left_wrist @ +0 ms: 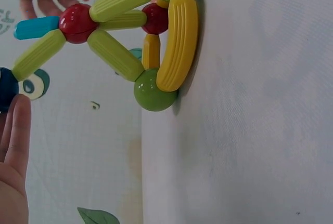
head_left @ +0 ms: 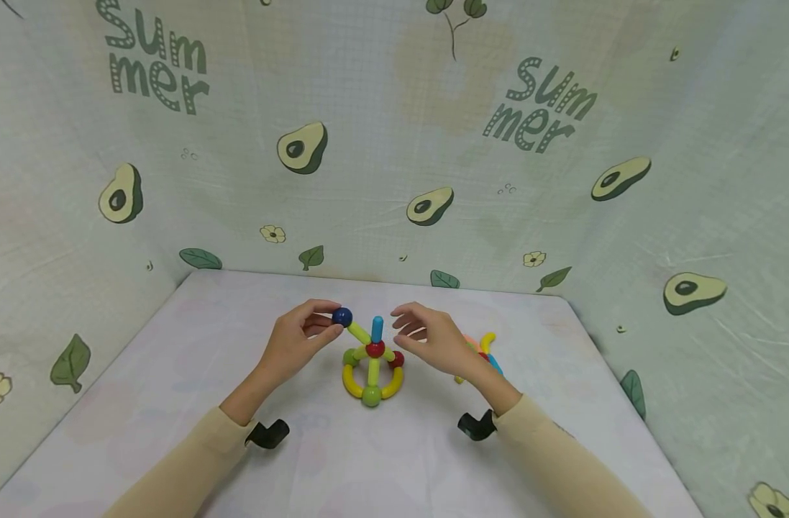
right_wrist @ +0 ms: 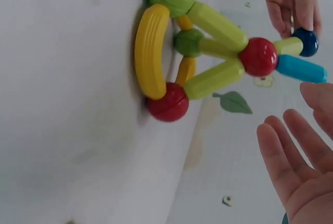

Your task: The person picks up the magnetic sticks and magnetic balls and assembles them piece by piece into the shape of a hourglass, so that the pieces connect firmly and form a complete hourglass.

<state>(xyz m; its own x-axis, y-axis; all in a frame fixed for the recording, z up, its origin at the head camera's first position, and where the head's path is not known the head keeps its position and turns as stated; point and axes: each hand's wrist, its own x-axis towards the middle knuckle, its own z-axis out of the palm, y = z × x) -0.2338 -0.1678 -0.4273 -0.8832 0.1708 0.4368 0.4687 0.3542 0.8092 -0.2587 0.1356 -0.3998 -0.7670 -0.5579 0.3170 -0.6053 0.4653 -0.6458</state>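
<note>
In the middle of the head view, a toy frame (head_left: 374,371) stands on the pale worktop (head_left: 381,460). Its base is a ring of yellow curved bars (head_left: 393,384), joined by two green balls (head_left: 371,396) and one red corner ball (head_left: 397,359). From these balls, light green sticks rise and meet at a red top ball (head_left: 375,350). A blue stick (head_left: 377,329) points upward from this ball, and a slanting green stick (head_left: 359,333) goes from it toward the upper left, with a dark blue ball (head_left: 342,316) at its end.

The left hand (head_left: 293,338), left of the frame, has a narrow grip: it pinches the dark blue ball between thumb and fingers. The right hand (head_left: 436,338), to the right, has a wide grip and holds nothing; its fingers bend loosely just beside the blue stick.

Behind the right wrist, right of the centre, lie other toy pieces (head_left: 488,341), partly hidden, among them a yellow and a blue one. A light cloth (head_left: 362,93) with avocados, leaves and the word "summer" fills the upper part.
</note>
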